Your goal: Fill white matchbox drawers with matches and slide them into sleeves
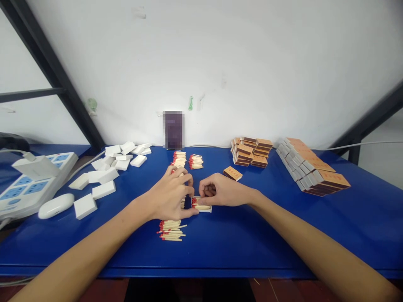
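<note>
A small white matchbox tray (206, 210) lies on the blue table, with red-tipped matches (197, 202) lying in it. My left hand (171, 193) curves around the tray's left end, thumb at the near corner and index finger at the far one. Over the tray's far right side, my right hand (222, 191) has its fingers curled to the thumb; whatever is between the fingertips is hidden. Loose matches (172, 230) form a pile just in front of my left hand. More matches (179, 158) lie behind it, partly covered, beside another small bunch (196, 161).
White empty-looking trays (108, 176) are scattered at the left, near a power strip (34, 184) and a white rounded object (56, 205). One orange matchbox (233, 173) lies beyond my right hand. Matchbox stacks (252, 152) and a long row of box sleeves (315, 167) stand at the right.
</note>
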Available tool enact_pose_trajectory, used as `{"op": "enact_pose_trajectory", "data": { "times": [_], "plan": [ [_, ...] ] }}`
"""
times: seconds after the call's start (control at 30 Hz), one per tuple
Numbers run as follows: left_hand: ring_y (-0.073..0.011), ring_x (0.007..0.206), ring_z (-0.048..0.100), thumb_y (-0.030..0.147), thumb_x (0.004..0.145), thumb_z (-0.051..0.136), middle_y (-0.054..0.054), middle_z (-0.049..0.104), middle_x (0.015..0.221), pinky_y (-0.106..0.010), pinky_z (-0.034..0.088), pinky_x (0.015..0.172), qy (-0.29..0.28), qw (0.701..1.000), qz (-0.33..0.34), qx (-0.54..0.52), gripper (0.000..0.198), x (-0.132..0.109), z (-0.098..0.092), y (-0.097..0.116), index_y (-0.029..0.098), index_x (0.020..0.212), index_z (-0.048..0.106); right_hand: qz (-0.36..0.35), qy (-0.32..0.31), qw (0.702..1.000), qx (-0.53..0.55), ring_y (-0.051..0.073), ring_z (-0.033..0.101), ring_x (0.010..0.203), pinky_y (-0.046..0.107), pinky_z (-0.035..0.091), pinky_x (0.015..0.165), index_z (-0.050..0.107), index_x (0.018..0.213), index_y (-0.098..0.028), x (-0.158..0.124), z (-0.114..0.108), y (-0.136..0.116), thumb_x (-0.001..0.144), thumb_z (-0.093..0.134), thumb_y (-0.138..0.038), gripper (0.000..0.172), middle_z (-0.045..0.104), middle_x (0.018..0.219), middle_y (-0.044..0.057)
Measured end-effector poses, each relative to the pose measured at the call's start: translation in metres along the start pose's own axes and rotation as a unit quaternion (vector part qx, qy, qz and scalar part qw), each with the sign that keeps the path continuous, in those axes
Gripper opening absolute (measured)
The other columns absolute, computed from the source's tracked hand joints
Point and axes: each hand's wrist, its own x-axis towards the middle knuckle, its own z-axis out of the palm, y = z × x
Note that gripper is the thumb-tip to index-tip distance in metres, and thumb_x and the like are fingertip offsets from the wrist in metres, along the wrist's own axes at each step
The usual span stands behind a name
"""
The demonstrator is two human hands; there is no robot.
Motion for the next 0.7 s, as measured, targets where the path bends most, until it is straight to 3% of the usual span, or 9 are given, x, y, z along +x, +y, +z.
{"op": "enact_pose_trajectory", "data": {
  "times": [0.7],
  "plan": [
    [-0.0259,0.099,0.048,0.058,0.078,0.063,-0.006,0.060,0.095,-0.047,0.028,0.093,-0.005,1.000,-0.010,-0.012,0.039,0.0000,-0.0005,0.0000,0.019,0.079,0.070,0.006,-0.033,0.999,-0.017,0.007,0.032,0.052,0.022,0.029,0.050,0.060,0.074,-0.017,-0.0007,-0.0016,-0.0012,0.081,0.064,-0.032,0.017,0.038,0.057,-0.008]
  ]
}}
